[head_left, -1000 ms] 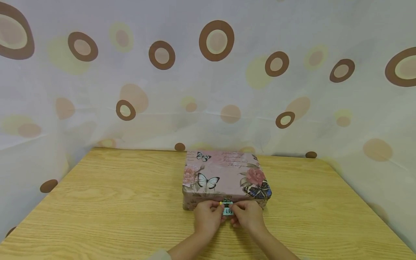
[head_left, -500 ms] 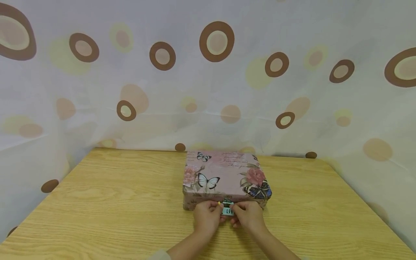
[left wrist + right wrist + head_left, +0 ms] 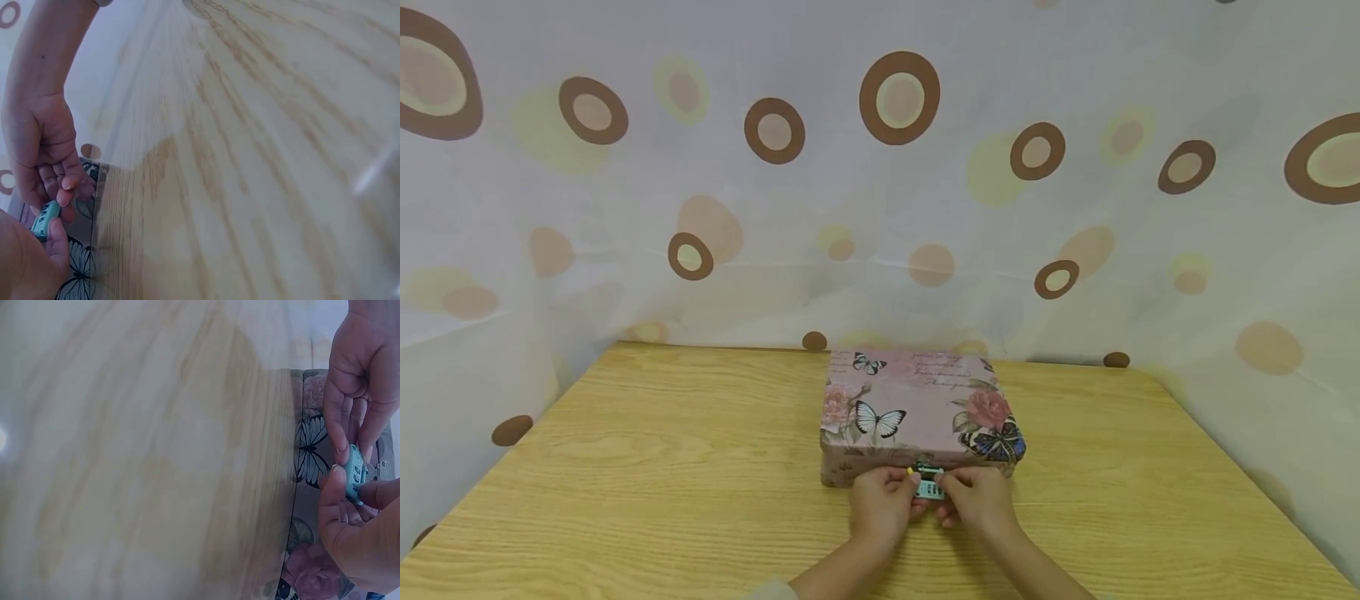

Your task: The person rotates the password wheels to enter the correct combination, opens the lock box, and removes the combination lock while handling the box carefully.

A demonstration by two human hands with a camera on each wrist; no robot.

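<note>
A small teal combination padlock (image 3: 930, 490) with number dials is at the front of a pink box (image 3: 917, 400) printed with butterflies and roses. My left hand (image 3: 880, 505) pinches the padlock's left end between thumb and fingers. From the other side, my right hand (image 3: 982, 502) grips the right end, its thumb near the dials. In the right wrist view, a metal clasp (image 3: 380, 467) on the box shows beside the padlock (image 3: 356, 472). The box lid is down. Whether the shackle is locked is too small to tell.
The box stands on a wood-grain table (image 3: 700, 467), towards its back edge. Behind and at both sides hangs a pale curtain (image 3: 820, 208) with brown and yellow circles.
Both hands and the padlock have shifted very slightly to the right. The grips look the same, and the box stays in place.
</note>
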